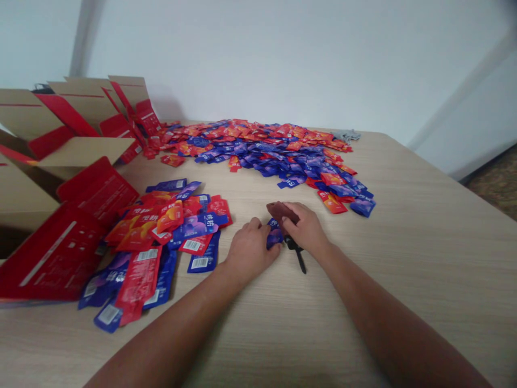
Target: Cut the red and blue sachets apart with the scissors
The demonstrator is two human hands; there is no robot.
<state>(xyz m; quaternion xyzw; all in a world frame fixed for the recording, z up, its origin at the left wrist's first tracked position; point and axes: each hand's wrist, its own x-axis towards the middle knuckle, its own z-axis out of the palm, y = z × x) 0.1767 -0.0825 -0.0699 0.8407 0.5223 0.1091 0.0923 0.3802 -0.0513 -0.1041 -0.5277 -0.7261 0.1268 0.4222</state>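
In the head view, my left hand (251, 242) is closed on the near edge of a blue-purple packet (275, 233) lying on the table. My right hand (304, 223) grips a flat brown piece (283, 212) with its thumb across the face. This piece overlaps the right side of the packet. Beneath that hand, a black stem-like part (299, 260) sticks out toward me; I cannot tell whether it joins the brown piece. Left of my left hand lies a loose pile of red and blue packets (173, 218), some with barcodes facing up.
Open red-and-tan cardboard boxes (76, 248) crowd the table's left side. A long heap of red and blue packets (258, 148) runs along the back, with small grey pieces (347, 135) at its right end. The pale wooden table (404, 258) meets a white wall behind.
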